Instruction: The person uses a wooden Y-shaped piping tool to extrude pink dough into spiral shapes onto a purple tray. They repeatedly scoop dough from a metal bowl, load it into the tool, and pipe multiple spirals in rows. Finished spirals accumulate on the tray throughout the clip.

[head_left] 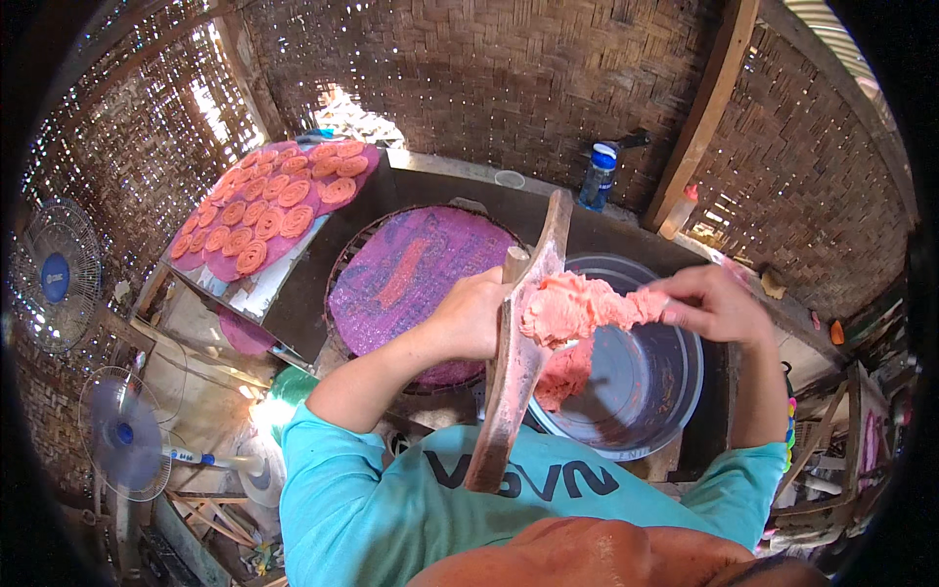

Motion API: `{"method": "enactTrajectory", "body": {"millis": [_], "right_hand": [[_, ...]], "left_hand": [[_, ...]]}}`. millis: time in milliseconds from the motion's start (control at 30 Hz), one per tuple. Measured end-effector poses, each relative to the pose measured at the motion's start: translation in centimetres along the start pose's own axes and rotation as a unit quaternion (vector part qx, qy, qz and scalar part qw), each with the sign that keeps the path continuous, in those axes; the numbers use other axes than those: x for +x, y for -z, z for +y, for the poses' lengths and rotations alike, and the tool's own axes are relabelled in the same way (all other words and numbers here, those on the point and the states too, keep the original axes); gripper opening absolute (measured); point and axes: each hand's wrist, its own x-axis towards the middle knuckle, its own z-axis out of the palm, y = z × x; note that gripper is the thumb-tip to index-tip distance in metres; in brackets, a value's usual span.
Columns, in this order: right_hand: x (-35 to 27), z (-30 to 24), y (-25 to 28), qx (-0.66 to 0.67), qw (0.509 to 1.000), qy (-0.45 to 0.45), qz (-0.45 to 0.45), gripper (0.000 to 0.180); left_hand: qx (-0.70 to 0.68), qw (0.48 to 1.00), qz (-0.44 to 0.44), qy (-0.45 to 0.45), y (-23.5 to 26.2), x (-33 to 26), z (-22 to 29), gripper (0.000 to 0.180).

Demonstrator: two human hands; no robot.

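Note:
My left hand is closed on a long wooden piece with a short round peg at its side; some of the fingers are hidden behind the wood. A thick lump of pink dough sticks out from the wood's right face. The fingers of my right hand, slightly blurred, pinch the dough's far right end. Below it is a grey plastic basin with more pink dough against its left side. Left of my left hand lies a round tray covered in purple mesh, a pinkish strip across its middle.
Several coiled pink dough spirals cover a purple sheet on a raised surface at far left. A blue-capped bottle and a small bottle stand along the back ledge. Fans stand at left. Woven walls enclose the space.

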Motion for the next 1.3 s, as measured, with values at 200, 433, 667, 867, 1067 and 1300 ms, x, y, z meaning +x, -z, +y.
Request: {"method": "enactTrajectory", "body": {"millis": [200,433,667,867,1067,1300], "right_hand": [[5.0,-11.1,0.2,-0.428,0.892,0.088,0.115,0.038],[5.2,-10.3,-6.8,-0.633,0.694,0.285,0.193,0.015],[1.7,-10.3,-2.6,-0.536,0.794,0.206,0.201,0.026],[1.3,-10.9,0.1,-0.486,0.815,0.143,0.281,0.029],[2.0,-10.0,-0.9,-0.497,0.832,0.170,0.178,0.015],[4.3,-8.0,-5.7,-0.543,0.795,0.227,0.143,0.015]], "left_hand": [[0.060,0.998,0.011,-0.009,-1.8,-0.2,-2.5,0.050],[-0.049,0.998,-0.002,0.025,-1.8,1.2,-2.0,0.047],[0.012,1.000,-0.010,0.008,-2.2,0.6,-6.2,0.052],[-0.011,0.999,-0.044,0.024,-3.5,2.0,-5.2,0.053],[0.057,0.998,-0.022,0.023,-2.4,1.9,-4.0,0.056],[0.039,0.995,-0.080,0.042,-2.4,2.8,-2.6,0.059]]}}
